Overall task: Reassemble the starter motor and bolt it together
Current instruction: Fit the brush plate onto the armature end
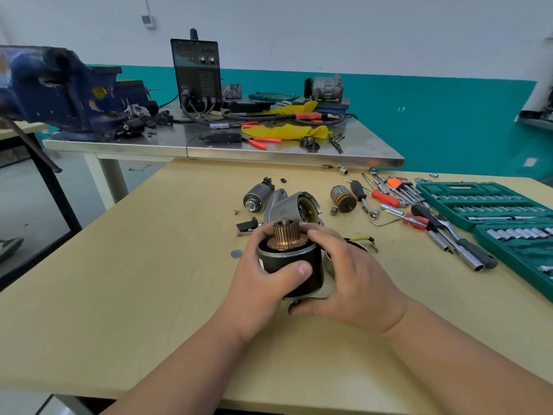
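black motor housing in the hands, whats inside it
The armature's copper commutator sticks out of the motor housing top. The wall, left hand and right hand hide the rest.

Both bare forearms are reaching forward and meeting in the middle. The left hand [266,277] is curling round the motor housing [288,260], thumb pressing on its front. The right hand [356,280] is gripping the other side, fingers bent over the top rim.

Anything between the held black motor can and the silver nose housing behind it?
Nothing visible. The left hand and right hand grip the black cylindrical motor can; the silver cast nose housing lies directly behind it. A small black piece lies left of that gap.
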Tool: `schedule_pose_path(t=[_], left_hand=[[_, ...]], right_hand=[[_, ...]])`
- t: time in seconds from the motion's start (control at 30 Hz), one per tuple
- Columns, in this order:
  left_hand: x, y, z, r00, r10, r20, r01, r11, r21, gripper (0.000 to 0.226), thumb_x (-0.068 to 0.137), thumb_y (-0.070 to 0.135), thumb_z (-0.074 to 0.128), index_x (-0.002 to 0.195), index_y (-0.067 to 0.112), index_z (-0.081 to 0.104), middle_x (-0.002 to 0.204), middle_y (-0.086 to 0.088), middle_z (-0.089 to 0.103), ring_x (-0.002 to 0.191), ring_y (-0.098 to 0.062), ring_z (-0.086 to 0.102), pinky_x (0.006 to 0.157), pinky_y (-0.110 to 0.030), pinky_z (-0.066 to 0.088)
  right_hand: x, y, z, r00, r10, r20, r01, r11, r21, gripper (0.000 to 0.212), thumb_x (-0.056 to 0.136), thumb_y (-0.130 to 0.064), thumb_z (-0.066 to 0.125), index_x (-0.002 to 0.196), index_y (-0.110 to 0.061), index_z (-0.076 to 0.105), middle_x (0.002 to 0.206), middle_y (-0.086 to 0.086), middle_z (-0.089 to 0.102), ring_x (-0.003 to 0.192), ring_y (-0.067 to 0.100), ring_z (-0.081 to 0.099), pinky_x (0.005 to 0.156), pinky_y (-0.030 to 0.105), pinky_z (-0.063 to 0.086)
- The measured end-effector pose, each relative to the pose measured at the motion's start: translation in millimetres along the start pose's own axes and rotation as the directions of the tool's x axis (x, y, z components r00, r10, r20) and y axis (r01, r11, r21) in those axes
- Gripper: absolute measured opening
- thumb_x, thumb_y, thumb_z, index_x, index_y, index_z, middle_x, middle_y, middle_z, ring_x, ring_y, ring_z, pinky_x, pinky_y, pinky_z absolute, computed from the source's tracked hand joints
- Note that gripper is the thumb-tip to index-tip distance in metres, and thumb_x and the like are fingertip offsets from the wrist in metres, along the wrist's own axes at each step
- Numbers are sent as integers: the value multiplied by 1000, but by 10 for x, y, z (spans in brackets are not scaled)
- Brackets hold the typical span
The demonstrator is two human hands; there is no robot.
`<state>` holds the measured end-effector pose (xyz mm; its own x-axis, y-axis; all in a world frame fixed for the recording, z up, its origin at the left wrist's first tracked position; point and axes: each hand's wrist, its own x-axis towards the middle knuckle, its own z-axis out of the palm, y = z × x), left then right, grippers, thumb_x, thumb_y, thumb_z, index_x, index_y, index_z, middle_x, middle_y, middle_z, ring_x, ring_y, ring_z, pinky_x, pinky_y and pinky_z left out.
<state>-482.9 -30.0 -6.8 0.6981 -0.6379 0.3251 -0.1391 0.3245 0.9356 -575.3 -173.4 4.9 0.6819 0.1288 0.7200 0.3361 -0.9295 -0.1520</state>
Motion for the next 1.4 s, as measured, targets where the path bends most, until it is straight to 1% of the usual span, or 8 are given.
schedule_pose_path(t=[0.17, 0.27, 0.37, 0.47, 0.6, 0.8, 1.1, 1.4], left_hand=[[13, -23, 12, 999, -51, 16, 52, 997, -62, 72, 57, 37, 77, 122, 11, 58, 108, -8, 68, 100, -24, 66, 79, -34, 53], [33, -17, 1, 993, -117, 17, 118, 980, -161, 66, 60, 34, 74, 117, 5, 61, 103, -14, 67, 92, -29, 64, 68, -38, 54], [83, 15, -112, 989, -74, -125, 79, 996, 39, 67, 50, 42, 77, 112, 20, 65, 105, -3, 72, 96, -27, 67, 78, -44, 56], [85, 45, -170, 985, 53, -164, 7, 939, 343, 72, 44, 47, 79, 113, 37, 58, 103, 23, 69, 98, 3, 65, 82, -11, 48], [37, -8, -75, 998, 33, -50, -5, 875, 483, 80, 41, 51, 81, 116, 42, 53, 107, 29, 64, 101, 11, 60, 82, -1, 39], [-25, -30, -11, 999, 45, -1, -38, 841, 539, 78, 43, 53, 81, 114, 51, 49, 111, 37, 58, 106, 12, 57, 85, 0, 37], [-40, -5, 54, 995, 39, 90, -83, 816, 572, 83, 45, 50, 82, 119, 52, 44, 114, 39, 56, 107, 13, 56, 85, 1, 36], [-52, -51, 79, 984, 30, 176, -122, 835, 537, 89, 49, 40, 86, 128, 44, 44, 121, 32, 57, 116, 6, 55, 94, -8, 40]], right_hand=[[24, -26, -37, 994, 33, 103, -33, 999, -4, 106, 53, -53, 83, 136, -18, 27, 140, 17, 46, 125, 24, 49, 102, 40, 44], [66, -3, -120, 917, 243, 316, -267, 963, 36, 112, 53, -69, 71, 143, -38, 12, 148, -16, 31, 130, -4, 28, 108, 23, 30], [52, 289, -270, 811, 555, 184, -568, 823, 21, 84, 66, -69, 57, 140, -52, 21, 130, -37, 39, 125, -5, 37, 100, 27, 35], [-5, 587, -385, 613, 750, 246, -737, 656, -163, 85, 76, -63, 62, 147, -35, 25, 144, -14, 42, 130, 9, 40, 106, 39, 39], [-82, 612, -274, 438, 785, 438, -736, 593, -325, 118, 61, -72, 71, 153, -27, 12, 157, -2, 23, 141, 19, 26, 112, 41, 33], [-70, 628, -274, 439, 831, 341, -683, 555, -475, 107, 60, -73, 70, 146, -24, 29, 140, 4, 29, 132, 24, 29, 103, 38, 36], [-66, 591, -261, 564, 736, 374, -672, 672, -311, 105, 56, -60, 81, 141, -24, 32, 139, -3, 32, 131, 17, 32, 110, 34, 32], [-16, 375, -328, 908, 407, 100, -415, 908, 67, 88, 68, -27, 85, 130, -42, 25, 152, -22, 7, 134, -20, 8, 101, 12, 29]])
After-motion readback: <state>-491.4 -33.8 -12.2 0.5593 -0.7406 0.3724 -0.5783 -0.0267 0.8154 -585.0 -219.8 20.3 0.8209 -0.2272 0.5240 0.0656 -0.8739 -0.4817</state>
